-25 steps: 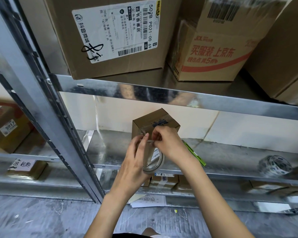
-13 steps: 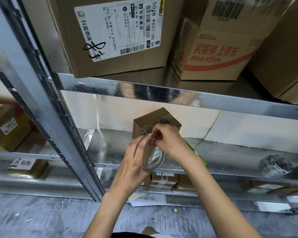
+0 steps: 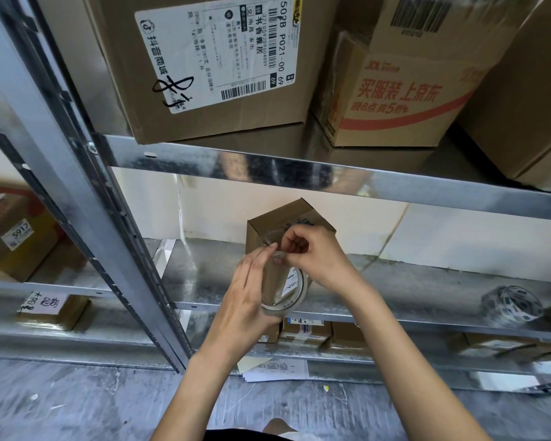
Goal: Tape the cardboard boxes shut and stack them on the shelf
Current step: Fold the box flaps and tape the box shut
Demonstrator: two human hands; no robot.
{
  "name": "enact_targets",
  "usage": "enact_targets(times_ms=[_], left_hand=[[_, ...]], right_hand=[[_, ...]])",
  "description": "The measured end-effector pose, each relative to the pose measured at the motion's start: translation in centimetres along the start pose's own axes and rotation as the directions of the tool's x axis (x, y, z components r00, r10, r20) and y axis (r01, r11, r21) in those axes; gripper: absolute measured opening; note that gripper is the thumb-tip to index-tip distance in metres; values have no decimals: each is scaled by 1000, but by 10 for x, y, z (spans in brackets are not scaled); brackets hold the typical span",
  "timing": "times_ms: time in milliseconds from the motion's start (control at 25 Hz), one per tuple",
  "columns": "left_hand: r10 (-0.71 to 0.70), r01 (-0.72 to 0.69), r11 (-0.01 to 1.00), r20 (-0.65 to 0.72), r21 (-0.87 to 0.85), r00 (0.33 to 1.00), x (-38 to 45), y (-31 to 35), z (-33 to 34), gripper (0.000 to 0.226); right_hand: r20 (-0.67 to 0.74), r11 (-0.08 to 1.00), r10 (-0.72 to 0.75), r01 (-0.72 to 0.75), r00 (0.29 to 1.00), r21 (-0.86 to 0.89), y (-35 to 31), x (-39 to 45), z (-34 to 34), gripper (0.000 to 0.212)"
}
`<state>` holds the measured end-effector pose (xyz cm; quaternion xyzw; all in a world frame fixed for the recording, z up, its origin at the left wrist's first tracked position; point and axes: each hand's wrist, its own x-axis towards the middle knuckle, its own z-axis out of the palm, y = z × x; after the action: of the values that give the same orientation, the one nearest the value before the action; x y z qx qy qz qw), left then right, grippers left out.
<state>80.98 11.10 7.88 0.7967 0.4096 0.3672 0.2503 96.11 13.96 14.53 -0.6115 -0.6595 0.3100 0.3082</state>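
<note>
Head view: a small cardboard box (image 3: 287, 224) stands on the middle shelf (image 3: 427, 281). The left hand (image 3: 245, 300) has its grip curled round the clear tape roll (image 3: 288, 291) in front of the box; the right hand (image 3: 312, 253) pinches the free tape end at the box's top edge. To do this well, press the end flat first, then draw the roll away under steady tension across the seam.
</note>
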Motion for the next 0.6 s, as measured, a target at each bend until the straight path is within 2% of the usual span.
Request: enact_targets(times_ms=[120, 280, 480, 600], left_hand=[[21, -21, 1000, 2, -16, 1000, 2, 5, -2, 107], [20, -20, 999, 5, -32, 1000, 2, 6, 2, 106], [14, -14, 1000, 61, 1, 998, -2, 6, 4, 108], [21, -20, 1000, 49, -21, 999, -2, 6, 6, 105]], right_hand=[[-19, 989, 41, -38, 999, 144, 0, -1, -7, 31], [29, 983, 54, -58, 998, 176, 2, -1, -13, 31], [177, 966, 80, -121, 981, 230, 11, -1, -20, 29], [181, 950, 69, -120, 981, 287, 15, -3, -20, 29]])
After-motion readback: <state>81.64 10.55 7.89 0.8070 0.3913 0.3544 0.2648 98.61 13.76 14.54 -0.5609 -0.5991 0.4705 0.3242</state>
